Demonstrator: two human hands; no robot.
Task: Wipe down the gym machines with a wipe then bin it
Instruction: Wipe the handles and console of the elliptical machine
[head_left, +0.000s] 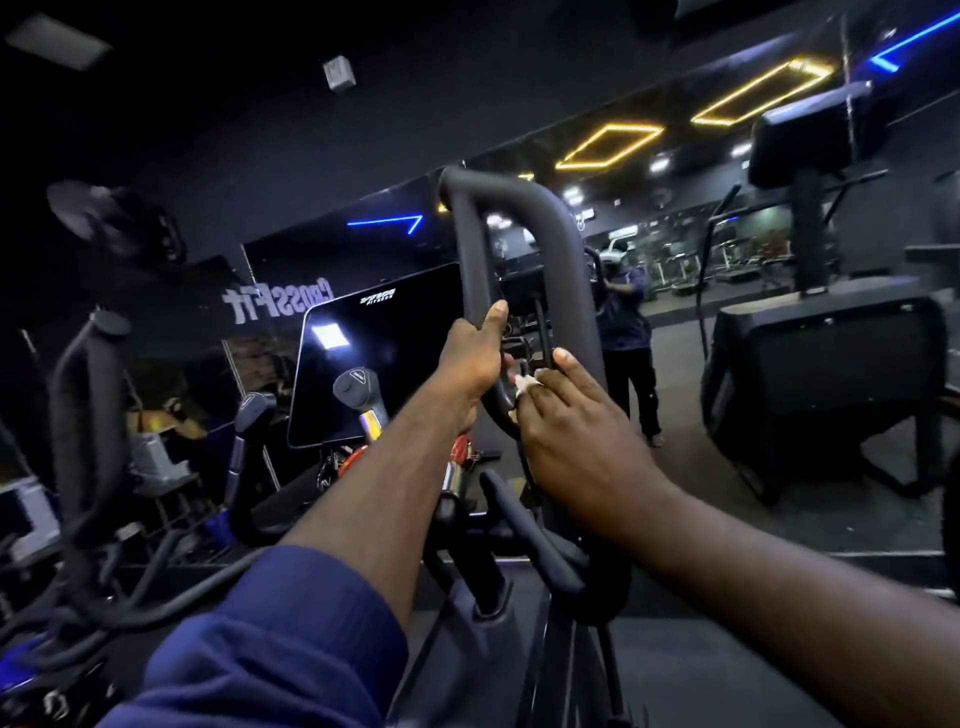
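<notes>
Left grip (470, 364) is closed round the left upright of the machine's black loop handle (514, 200), fingers wrapped behind the bar and thumb laid up along it, apparently to steady it. Right grip (576, 436) has its fingers curled over a small bunched white wipe (524, 383), pinching it and pressing it onto the lower curve of the same handle, just beside the left grip. Only a scrap of the wipe shows between the fingers.

By my reading the task is in its wiping stage. The wipe is in use on this handle, low down, and the tall upper bend of the loop looks not yet covered, though no surface shows plainly as cleaned or uncleaned in this dim light. The dark console screen (374, 364) to the left of the handle probably needs a pass as well. Other machines stand around: one with curved arms (83, 426) at far left, and a boxy black unit (826, 374) at right. Whether those have been wiped I cannot tell. Binning is clearly left to do, and no bin is in view.
</notes>
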